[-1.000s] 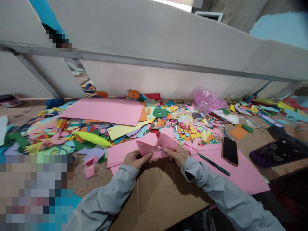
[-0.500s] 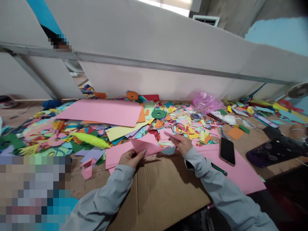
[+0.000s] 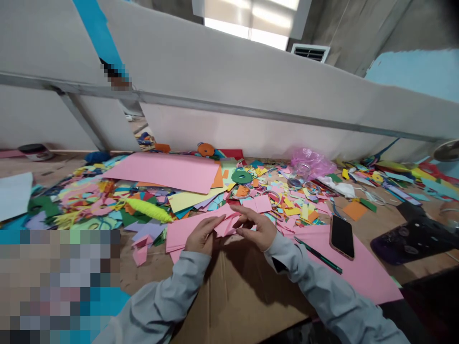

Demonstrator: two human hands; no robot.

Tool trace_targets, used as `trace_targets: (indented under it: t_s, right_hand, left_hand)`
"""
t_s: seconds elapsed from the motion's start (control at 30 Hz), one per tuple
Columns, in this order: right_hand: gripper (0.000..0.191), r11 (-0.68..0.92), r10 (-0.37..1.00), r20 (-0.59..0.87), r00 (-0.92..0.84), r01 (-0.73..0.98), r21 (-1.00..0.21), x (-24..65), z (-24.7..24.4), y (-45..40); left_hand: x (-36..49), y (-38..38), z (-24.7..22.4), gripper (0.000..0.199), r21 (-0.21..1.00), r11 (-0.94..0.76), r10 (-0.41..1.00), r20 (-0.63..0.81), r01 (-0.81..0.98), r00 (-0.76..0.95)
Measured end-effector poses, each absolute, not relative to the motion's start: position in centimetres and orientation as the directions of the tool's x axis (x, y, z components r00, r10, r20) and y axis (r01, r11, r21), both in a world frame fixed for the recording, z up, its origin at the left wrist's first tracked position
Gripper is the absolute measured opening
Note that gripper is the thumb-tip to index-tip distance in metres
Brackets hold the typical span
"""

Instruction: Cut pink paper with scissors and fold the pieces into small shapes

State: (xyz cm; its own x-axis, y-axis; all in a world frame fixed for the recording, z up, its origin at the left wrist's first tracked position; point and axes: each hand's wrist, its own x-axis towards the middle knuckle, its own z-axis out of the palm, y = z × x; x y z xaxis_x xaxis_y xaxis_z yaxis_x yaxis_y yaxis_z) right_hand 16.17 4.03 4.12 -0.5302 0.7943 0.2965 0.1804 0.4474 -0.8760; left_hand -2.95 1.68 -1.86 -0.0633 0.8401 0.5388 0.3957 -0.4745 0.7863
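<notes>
A small folded pink paper [image 3: 226, 225] is pinched in my left hand [image 3: 203, 234], above the near edge of the paper-covered area. My right hand [image 3: 257, 227] is at the paper's right side, thumb and fingers apart and curved toward it; whether a fingertip touches it is unclear. Pink sheets [image 3: 177, 235] lie under and to the left of my left hand. Just beyond my right hand is a small pink piece [image 3: 263, 204] on the scraps. A brown cardboard sheet [image 3: 233, 296] is beneath both forearms.
A phone [image 3: 342, 236] and a dark green pen [image 3: 319, 255] rest on a large pink sheet at the right. Farther right is a dark object [image 3: 405, 239]. Yellow-green yarn [image 3: 148, 209], a large pink sheet [image 3: 165, 171] and colourful scraps spread toward the white partition.
The view has shifted, so the table appears lower and farther right. The pink piece has left my right hand, which is now close to my left. The paper in my left hand looks more folded.
</notes>
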Motion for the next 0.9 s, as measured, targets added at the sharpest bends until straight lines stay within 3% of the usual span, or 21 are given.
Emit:
trace_targets:
  t_s: [0.1,0.2,0.33,0.4,0.47,0.67,0.9]
  right_hand:
    - [0.03,0.405,0.834,0.319,-0.45,0.107,-0.908,15.2,2.9,4.1]
    - [0.024,0.432,0.85,0.351,-0.393,0.137,-0.891,15.8,2.2,4.4]
    - [0.024,0.47,0.834,0.382,-0.397,0.152,-0.869,17.0,2.3,4.5]
    - [0.024,0.485,0.818,0.391,-0.421,0.143,-0.862,17.2,2.6,4.3]
    - [0.024,0.492,0.803,0.389,-0.452,0.132,-0.861,17.2,2.8,4.2]
    - [0.012,0.533,0.769,0.42,-0.482,0.12,-0.837,16.9,2.7,4.1]
    - [0.025,0.702,0.642,0.497,-0.584,0.185,-0.688,16.7,1.9,3.9]
  left_hand:
    - [-2.7,1.4,-1.7,0.041,0.73,-0.516,0.822,0.569,0.449,0.019]
    - [-2.4,1.2,-1.5,0.043,0.795,-0.494,0.856,0.516,0.352,0.036]
    - [-2.3,1.4,-0.9,0.04,0.992,-0.122,0.991,0.122,-0.006,-0.048]
    - [-2.3,1.4,-0.6,0.042,0.992,0.067,0.998,-0.068,-0.109,-0.005]
    - [-2.1,1.3,-0.3,0.042,0.982,0.157,0.987,-0.153,-0.108,0.05]
    - [-1.8,0.9,0.0,0.038,0.979,0.174,0.983,-0.166,-0.108,0.085]
    - [-2.3,1.2,0.2,0.041,0.963,0.212,0.977,-0.211,-0.169,0.025]
